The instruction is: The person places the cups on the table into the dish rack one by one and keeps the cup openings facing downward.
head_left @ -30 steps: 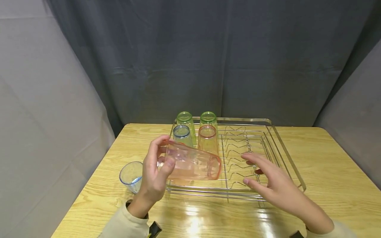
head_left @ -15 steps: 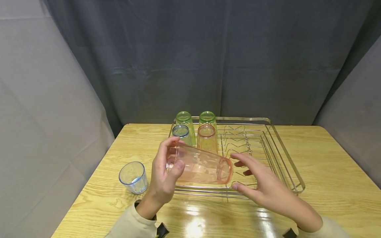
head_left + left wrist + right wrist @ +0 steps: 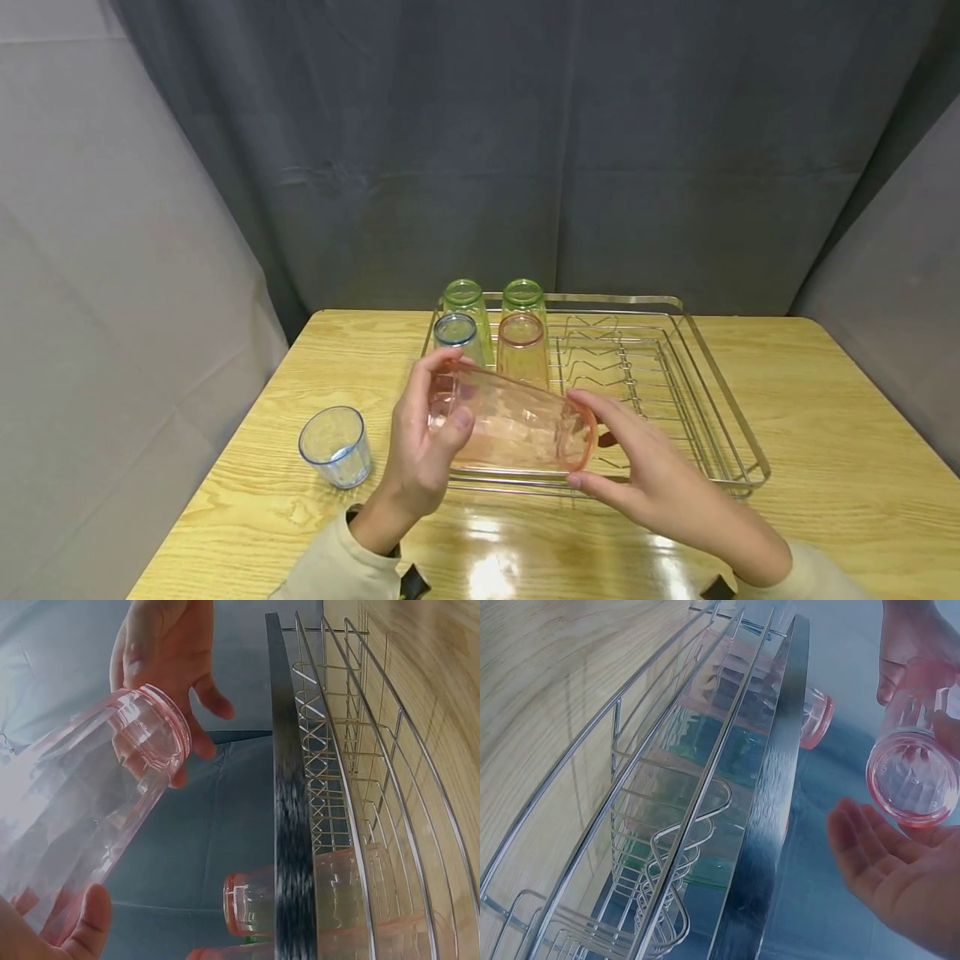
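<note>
My left hand (image 3: 423, 442) grips a clear pink glass tumbler (image 3: 517, 421) near its mouth, thumb in front. The tumbler lies tilted in the air, its thick base pointing right and slightly down, over the front of a wire dish rack (image 3: 720, 375). My right hand (image 3: 637, 458) is at the base, thumb below and fingers above, right at the base's edge. In the right wrist view its fingers (image 3: 855, 844) look spread beside the base. Left of the left hand, a blue-rimmed glass (image 3: 337, 450) stands upright on the table.
Upside down in the rack's left part are two green glasses (image 3: 522, 312), a blue glass (image 3: 455, 332) and a pink glass (image 3: 522, 346). Another pink glass (image 3: 819, 720) shows in the right wrist view. A raised metal rim (image 3: 708, 367) borders the rack. A dark curtain (image 3: 480, 150) hangs behind.
My left hand has carried the pink tumbler to the right. My right hand has moved left, bringing its fingertips to the tumbler's base.
</note>
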### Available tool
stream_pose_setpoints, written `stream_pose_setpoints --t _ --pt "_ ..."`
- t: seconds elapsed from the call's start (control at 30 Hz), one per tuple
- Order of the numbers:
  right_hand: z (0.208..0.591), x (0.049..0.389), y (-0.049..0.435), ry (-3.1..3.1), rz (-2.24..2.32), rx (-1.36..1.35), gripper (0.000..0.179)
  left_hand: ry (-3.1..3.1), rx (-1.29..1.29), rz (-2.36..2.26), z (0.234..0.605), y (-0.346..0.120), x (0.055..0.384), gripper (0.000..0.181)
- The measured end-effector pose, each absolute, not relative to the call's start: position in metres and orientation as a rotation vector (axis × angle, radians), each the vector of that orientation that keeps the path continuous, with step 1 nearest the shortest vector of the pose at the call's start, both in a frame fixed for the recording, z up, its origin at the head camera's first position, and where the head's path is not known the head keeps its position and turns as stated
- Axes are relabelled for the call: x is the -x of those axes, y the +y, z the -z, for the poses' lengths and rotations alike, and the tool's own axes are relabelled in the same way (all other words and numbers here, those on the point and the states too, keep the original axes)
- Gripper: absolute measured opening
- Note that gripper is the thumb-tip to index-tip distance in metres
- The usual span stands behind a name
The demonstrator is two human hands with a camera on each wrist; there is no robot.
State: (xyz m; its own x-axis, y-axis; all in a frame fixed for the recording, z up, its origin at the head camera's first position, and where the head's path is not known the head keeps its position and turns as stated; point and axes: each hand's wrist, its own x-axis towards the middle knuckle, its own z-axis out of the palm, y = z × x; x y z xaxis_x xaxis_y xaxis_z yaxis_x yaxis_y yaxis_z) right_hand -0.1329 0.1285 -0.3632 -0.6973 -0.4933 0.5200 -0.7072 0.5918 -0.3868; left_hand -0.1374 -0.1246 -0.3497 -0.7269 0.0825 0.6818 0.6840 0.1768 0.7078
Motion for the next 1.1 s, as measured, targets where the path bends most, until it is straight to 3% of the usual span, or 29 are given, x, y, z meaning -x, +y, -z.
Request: stream_pose_setpoints --t 1.1 --pt "0.369 0.132 0.128 -2.320 -1.061 -1.008 0.084 -1.919 0.810 1.546 0.363 -0.124 0.140 0.054"
